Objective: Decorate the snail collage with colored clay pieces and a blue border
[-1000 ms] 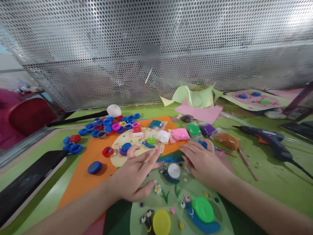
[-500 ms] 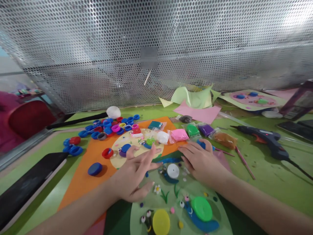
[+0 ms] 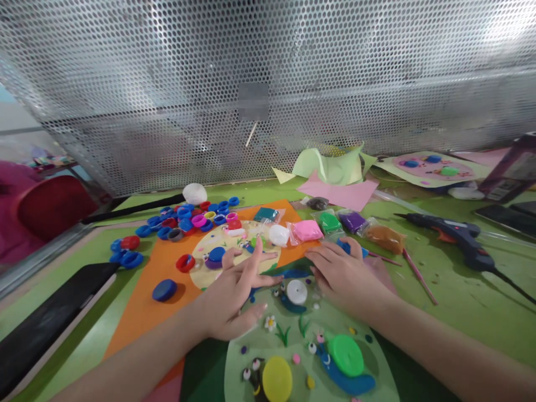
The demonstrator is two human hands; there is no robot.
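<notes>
My left hand point(image 3: 237, 296) is open, fingers spread, over the pale green oval card point(image 3: 259, 346). One outstretched fingertip touches a strip of blue clay point(image 3: 295, 273) along the card's top edge. At the strip's other end my right hand point(image 3: 345, 276) lies with lightly bent fingers on the card; nothing shows in its grasp. Just behind its knuckles is a blue packet point(image 3: 347, 246), partly covered. Between the hands sits a clay snail with a white cap shell point(image 3: 297, 292). Lower down are snails with a green cap point(image 3: 347, 355) and a yellow cap point(image 3: 277, 379).
Bottle caps point(image 3: 184, 212) are heaped at back left. Clay packets point(image 3: 307, 230) line the far side of the orange sheet point(image 3: 142, 312). At right lies a glue gun point(image 3: 448, 234) with a cord. A black phone-like slab point(image 3: 54, 318) lies left; a perforated metal panel point(image 3: 268, 67) rises behind.
My left hand has shifted slightly right, its outstretched fingertip a little farther along the blue clay strip. My right hand stays in place.
</notes>
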